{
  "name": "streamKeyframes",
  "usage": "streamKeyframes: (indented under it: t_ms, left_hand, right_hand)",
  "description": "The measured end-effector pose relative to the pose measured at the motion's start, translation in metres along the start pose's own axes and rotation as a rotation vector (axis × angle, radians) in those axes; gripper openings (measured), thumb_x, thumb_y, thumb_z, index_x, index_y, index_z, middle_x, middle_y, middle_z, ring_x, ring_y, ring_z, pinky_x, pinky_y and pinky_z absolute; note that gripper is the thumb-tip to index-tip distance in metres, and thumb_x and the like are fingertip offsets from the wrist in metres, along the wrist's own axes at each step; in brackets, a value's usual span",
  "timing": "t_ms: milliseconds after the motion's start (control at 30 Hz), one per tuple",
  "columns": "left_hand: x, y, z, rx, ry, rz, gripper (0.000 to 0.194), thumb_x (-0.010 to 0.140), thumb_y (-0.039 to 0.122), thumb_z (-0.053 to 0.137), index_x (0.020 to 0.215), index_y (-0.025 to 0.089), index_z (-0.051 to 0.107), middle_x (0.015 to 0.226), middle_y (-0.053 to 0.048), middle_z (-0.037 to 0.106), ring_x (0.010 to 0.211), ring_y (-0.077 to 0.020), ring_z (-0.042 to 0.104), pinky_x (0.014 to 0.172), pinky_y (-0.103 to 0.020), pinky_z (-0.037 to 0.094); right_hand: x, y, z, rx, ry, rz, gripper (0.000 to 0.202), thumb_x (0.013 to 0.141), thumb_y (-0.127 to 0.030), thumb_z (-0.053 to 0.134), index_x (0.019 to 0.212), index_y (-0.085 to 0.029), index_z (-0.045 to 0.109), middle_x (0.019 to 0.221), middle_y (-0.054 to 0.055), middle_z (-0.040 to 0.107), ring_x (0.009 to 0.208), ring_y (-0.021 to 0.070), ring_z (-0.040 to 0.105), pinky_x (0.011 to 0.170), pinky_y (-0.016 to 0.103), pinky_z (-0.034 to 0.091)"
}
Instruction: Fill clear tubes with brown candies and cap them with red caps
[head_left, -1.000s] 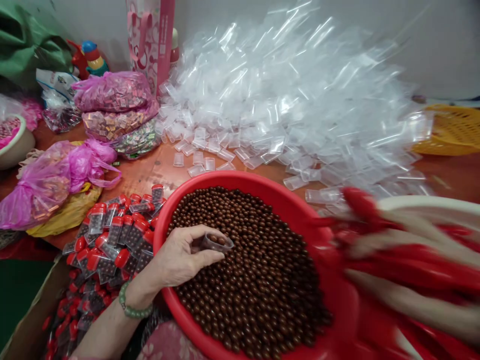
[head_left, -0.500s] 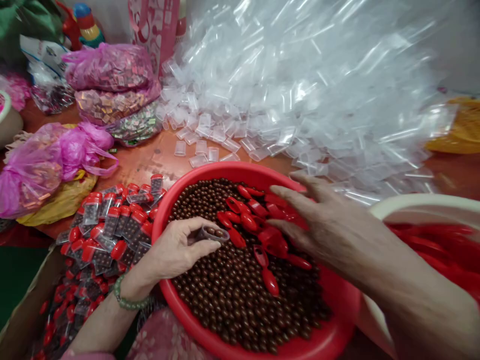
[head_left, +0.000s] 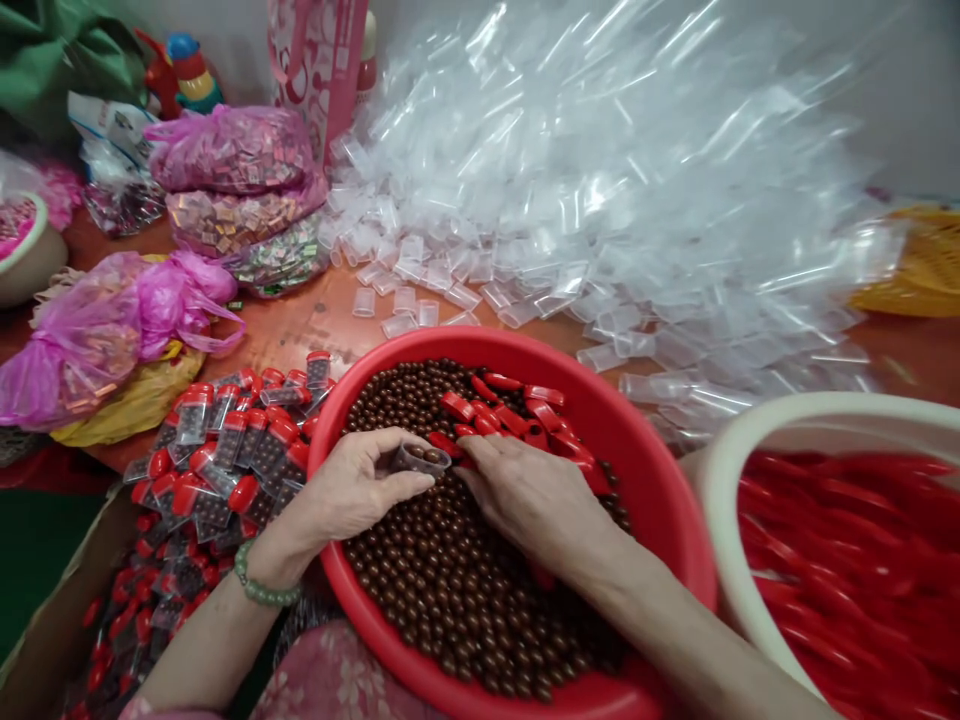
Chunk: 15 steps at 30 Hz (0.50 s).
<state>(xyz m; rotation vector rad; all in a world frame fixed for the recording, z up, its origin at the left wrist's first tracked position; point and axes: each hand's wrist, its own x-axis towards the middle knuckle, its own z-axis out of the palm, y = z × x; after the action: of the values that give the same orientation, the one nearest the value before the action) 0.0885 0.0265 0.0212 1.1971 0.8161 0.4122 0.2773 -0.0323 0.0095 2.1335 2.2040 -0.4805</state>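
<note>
Over the red basin (head_left: 480, 343), my left hand (head_left: 371, 490) is gripping a clear container (head_left: 424, 459) between thumb and fingers, its open mouth facing right, brown pieces showing inside. My right hand (head_left: 536, 490) is lying low just beside it, fingers curled down at the loose red caps (head_left: 545, 394); I cannot tell whether the fingertips are holding one. These caps are resting on the brown balls (head_left: 480, 600) in the basin. To my right, a white tub (head_left: 840, 404) is holding more red pieces. Capped containers (head_left: 232, 440) are lying piled left of the basin; beyond, a heap of transparent containers (head_left: 600, 200) is spreading across the table (head_left: 307, 325).
</note>
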Motion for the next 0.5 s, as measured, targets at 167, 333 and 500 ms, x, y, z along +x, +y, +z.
streamKeyframes:
  t_ms: [167, 333, 500]
  left_hand:
    - [-0.005, 0.003, 0.001, 0.016, -0.005, 0.09, 0.017, 0.079, 0.018, 0.067, 0.095, 0.015, 0.068, 0.105, -0.007, 0.07, 0.099, -0.0181, 0.064, 0.093, -0.032, 0.047]
    - [-0.013, 0.008, 0.006, 0.188, -0.01, 0.332, 0.013, 0.081, 0.014, 0.067, 0.094, 0.016, 0.07, 0.143, -0.012, 0.053, 0.127, -0.0235, 0.055, 0.109, -0.037, 0.04]
    - [-0.016, 0.011, 0.016, 0.307, -0.082, 0.421, 0.013, 0.084, 0.014, 0.067, 0.096, 0.015, 0.072, 0.129, -0.012, 0.065, 0.119, -0.0203, 0.061, 0.106, -0.032, 0.042]
  right_hand:
    - [-0.018, 0.012, -0.019, 0.481, 0.041, -0.024, 0.027, 0.097, -0.038, 0.042, 0.097, -0.02, 0.063, 0.079, 0.003, 0.071, 0.067, 0.018, 0.066, 0.06, 0.026, 0.052]
    - [-0.026, 0.011, -0.028, 0.839, 0.028, -0.077, 0.029, 0.095, -0.041, 0.046, 0.094, -0.021, 0.067, 0.087, 0.003, 0.072, 0.082, 0.02, 0.067, 0.075, 0.028, 0.055]
    - [-0.031, 0.012, -0.024, 0.935, -0.033, -0.155, 0.03, 0.094, -0.038, 0.048, 0.104, -0.022, 0.07, 0.095, 0.005, 0.073, 0.083, 0.0198, 0.068, 0.079, 0.031, 0.056]
